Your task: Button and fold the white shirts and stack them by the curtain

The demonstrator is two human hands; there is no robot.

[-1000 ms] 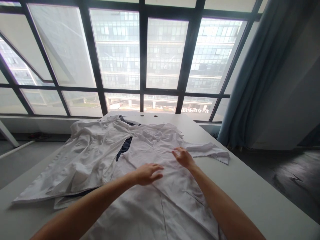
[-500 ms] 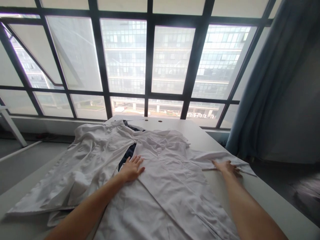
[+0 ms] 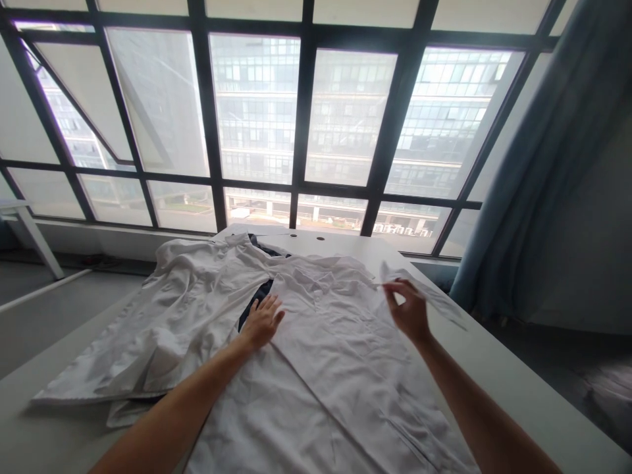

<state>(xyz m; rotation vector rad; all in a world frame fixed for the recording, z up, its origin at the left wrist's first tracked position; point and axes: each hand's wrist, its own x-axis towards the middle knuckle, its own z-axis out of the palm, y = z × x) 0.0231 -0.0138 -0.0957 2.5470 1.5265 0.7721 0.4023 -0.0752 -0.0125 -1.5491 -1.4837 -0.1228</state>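
A wrinkled white coat (image 3: 326, 368) lies spread over the white table, its front parted. Dark navy cloth (image 3: 255, 304) shows in the gap and also up near the collar. Flat on the coat beside that gap rests my left hand (image 3: 263, 320), palm down with fingers apart. On the other side, my right hand (image 3: 407, 308) pinches the coat's sleeve (image 3: 434, 296) between thumb and fingers. Part of the sleeve is lifted and blurred, and its far end trails to the right over the tabletop.
The table (image 3: 513, 388) has a right edge running diagonally and two small dark holes at its far end. Beyond stands a dark-framed window wall (image 3: 301, 131), with one pane tilted open at left. A blue-grey curtain (image 3: 523, 184) hangs at right; a white table leg (image 3: 39, 240) stands at left.
My right hand has moved left and up from the sleeve's outer part, and now pinches the sleeve nearer the shoulder, raising it. The left hand stays in place on the coat.
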